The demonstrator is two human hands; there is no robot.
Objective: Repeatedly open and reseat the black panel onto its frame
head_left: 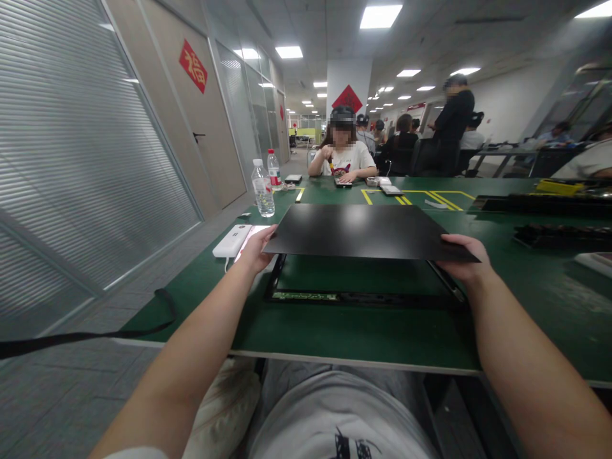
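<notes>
A flat, black, slightly glossy panel [368, 233] is held up level above the green table by both my hands. My left hand [259, 248] pinches its left edge, and my right hand [465, 258] grips the right edge with the thumb on top. Below the panel lies a thin black rectangular frame [392, 299] on the table. A green circuit strip [306, 296] shows along the frame's near side. The panel hides the frame's far part.
Left of the panel lie a white power bank [232, 241] and a lit phone. Two bottles, one a clear bottle [264, 191], stand behind them. Black parts [564, 236] lie at the right. A person [351, 156] sits across the green table [358, 341].
</notes>
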